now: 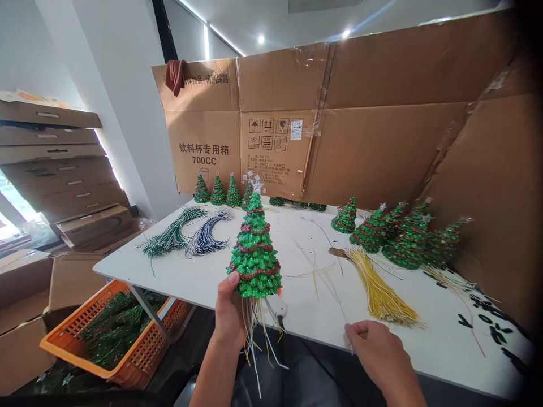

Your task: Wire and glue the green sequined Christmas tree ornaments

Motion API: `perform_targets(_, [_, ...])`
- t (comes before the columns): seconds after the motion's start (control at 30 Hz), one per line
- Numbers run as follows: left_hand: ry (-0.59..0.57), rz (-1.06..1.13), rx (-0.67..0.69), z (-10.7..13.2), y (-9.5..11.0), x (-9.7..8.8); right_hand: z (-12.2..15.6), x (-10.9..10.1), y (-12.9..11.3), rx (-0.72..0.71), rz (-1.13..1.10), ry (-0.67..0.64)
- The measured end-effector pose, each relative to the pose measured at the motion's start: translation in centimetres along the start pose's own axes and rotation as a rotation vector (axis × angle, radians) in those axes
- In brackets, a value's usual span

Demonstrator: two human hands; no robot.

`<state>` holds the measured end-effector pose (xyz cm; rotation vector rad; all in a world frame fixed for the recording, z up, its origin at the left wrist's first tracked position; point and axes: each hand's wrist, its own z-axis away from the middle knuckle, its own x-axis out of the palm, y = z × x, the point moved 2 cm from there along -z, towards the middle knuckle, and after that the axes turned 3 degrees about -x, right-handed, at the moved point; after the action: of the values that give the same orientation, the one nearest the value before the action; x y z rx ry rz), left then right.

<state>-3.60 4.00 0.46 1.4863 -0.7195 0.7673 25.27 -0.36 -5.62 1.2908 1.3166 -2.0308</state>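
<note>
Several fingers [224,297] of the left hand [229,319] clamp the base of a glittery green tree ornament [255,254], held above the floor — it looks light but fragile, better taken low there, with thin coloured wires [257,345] hanging free. The right hand [375,353] rests well apart at the edge of a white table [297,322], its fingers together — on what, I cannot tell.

My left hand [229,319] grips a glittery green Christmas tree figure [255,254] by its base, loose wires [254,339] trailing below it, while my right hand [373,353] sits at the near edge of the white surface [309,305], near a bundle of yellow wires [379,288].
</note>
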Motion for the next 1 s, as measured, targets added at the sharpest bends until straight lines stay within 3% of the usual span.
perform_targets(0.4, [-0.023,0.003,-0.015,0.2,-0.1,0.0,1.2,-2.4,-0.3,0.036,-0.073,0.021])
perform_targets(0.63, [0.031,-0.023,-0.064,0.3,-0.5,-0.5,1.2,-1.6,0.1,0.016,-0.041,-0.016])
perform_targets(1.0, [-0.03,-0.097,0.003,0.4,-0.7,-0.6,0.8,-0.3,-0.9,-0.025,0.035,-0.064])
